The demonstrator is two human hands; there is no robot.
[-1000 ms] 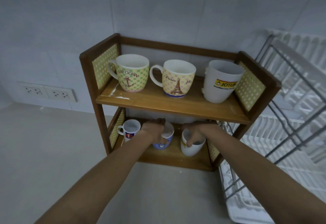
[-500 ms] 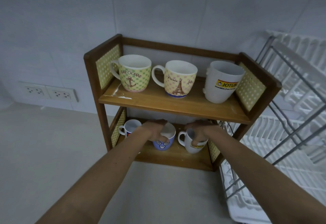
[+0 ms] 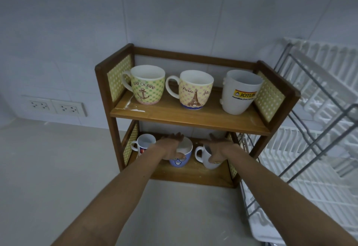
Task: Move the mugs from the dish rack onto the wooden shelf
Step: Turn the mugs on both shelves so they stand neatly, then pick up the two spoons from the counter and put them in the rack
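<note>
The wooden shelf [image 3: 189, 117] stands on the counter against the wall. On its lower board sit a small white mug [image 3: 144, 143], a blue mug with a cartoon face [image 3: 179, 162] and a white mug [image 3: 203, 155]. My left hand [image 3: 170, 147] lies over the blue mug with its fingers stretched out. Fingers also spread, my right hand [image 3: 217, 148] hovers over the white mug, its thumb at the rim. The upper board carries an anchor mug [image 3: 147, 88], an Eiffel Tower mug [image 3: 194, 92] and a white logo mug [image 3: 239, 94].
The white and metal dish rack [image 3: 310, 148] stands right beside the shelf, with no mugs visible in it. Wall sockets [image 3: 54, 107] sit low on the tiled wall at the left. Pale counter [image 3: 48, 168] stretches out left of and in front of the shelf.
The white mug went from tilted to upright on the lower board. Both hands have opened their fingers over the two mugs they were gripping.
</note>
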